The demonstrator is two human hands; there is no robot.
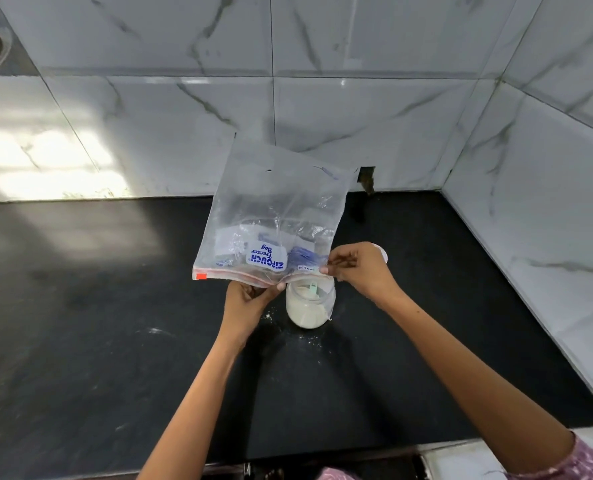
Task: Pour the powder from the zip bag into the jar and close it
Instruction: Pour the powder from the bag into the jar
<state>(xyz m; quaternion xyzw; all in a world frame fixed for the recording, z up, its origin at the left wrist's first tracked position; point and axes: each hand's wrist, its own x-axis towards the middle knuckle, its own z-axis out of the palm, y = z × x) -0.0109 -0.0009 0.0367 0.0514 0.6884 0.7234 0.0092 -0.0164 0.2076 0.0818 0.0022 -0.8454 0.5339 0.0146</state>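
The left hand (245, 299) and right hand (361, 268) pinch the upturned zip bag (274, 216) by its mouth, directly above the open jar (309, 306).

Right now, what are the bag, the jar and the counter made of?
The bag looks like thin clear plastic: it crinkles and the wall shows through. The jar is see-through, glass or plastic, I cannot tell; white powder shows inside. The counter looks like polished dark stone, shiny with light reflections.
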